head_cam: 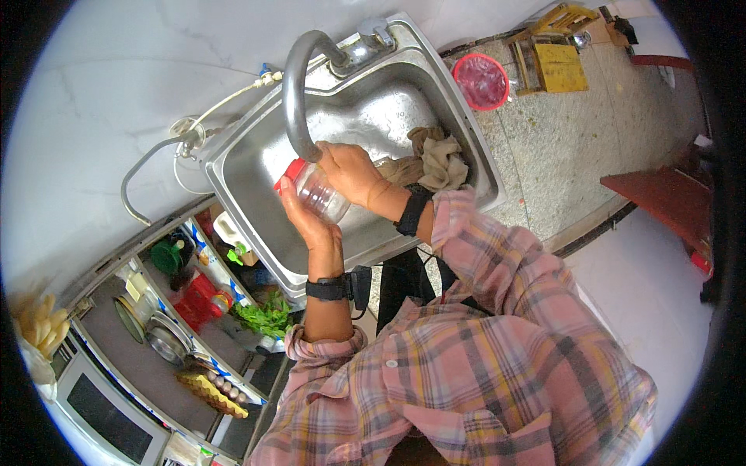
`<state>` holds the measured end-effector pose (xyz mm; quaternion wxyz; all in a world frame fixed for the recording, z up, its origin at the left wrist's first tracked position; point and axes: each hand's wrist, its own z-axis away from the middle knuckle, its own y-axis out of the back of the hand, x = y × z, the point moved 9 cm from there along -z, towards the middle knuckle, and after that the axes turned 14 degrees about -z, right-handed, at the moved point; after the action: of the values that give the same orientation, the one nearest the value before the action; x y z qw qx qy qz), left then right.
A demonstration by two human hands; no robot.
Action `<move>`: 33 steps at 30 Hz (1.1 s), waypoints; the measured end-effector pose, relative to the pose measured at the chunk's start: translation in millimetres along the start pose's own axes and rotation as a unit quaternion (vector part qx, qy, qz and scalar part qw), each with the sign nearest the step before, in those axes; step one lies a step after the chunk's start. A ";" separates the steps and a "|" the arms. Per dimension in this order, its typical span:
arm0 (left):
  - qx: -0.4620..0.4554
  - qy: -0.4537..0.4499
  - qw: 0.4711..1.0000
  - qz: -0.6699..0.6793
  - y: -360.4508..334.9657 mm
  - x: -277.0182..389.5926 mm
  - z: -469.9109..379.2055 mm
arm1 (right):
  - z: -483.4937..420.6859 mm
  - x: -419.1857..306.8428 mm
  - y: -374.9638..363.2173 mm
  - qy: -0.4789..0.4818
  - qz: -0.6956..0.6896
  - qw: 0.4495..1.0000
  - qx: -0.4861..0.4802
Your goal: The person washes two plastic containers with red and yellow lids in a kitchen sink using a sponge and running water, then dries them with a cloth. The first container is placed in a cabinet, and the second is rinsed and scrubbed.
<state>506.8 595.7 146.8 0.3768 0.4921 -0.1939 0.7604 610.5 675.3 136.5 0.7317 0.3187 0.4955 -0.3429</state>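
Observation:
Over the stainless steel sink (256,175), a clear plastic jar (317,189) with a red lid (294,170) lies tilted between both hands. My left hand (306,221) cups it from the near side, thumb by the lid. From the other side, my right hand (351,173) grips the jar's body, its fingers partly hidden. The tip of the curved metal faucet (297,99) hangs right beside the jar and my right hand. Whether water flows from it cannot be made out. Wet cloths, one pale (443,163) and one brownish (402,170), lie crumpled in the sink's right part.
Left of the sink, shelves hold leafy greens (268,314), metal bowls (166,341) and an egg tray (213,393). A second, thin tap (131,192) juts from the wall. On the floor at right stand a red-rimmed bin (481,81) and a yellow wooden stool (560,67).

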 end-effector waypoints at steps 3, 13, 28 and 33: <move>-0.072 0.028 0.996 0.050 -0.7 -4.8 -13.1 | 47.4 -44.8 -4.0 0.190 0.022 0.966 0.172; -0.088 0.090 0.985 0.116 0.3 -24.7 -20.1 | 43.1 -72.7 -8.9 0.238 0.103 0.944 0.203; -0.088 0.031 0.992 0.088 -3.0 4.4 -22.7 | 16.6 27.5 6.5 -0.018 -0.503 0.847 0.172; -0.031 -0.018 0.997 0.066 8.6 16.5 -20.7 | 68.0 -49.5 1.0 0.220 -0.102 0.932 0.270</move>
<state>484.0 610.3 153.2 0.3377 0.4795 -0.2563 0.7683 632.3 630.2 204.1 0.4519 0.5189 0.5628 -0.4580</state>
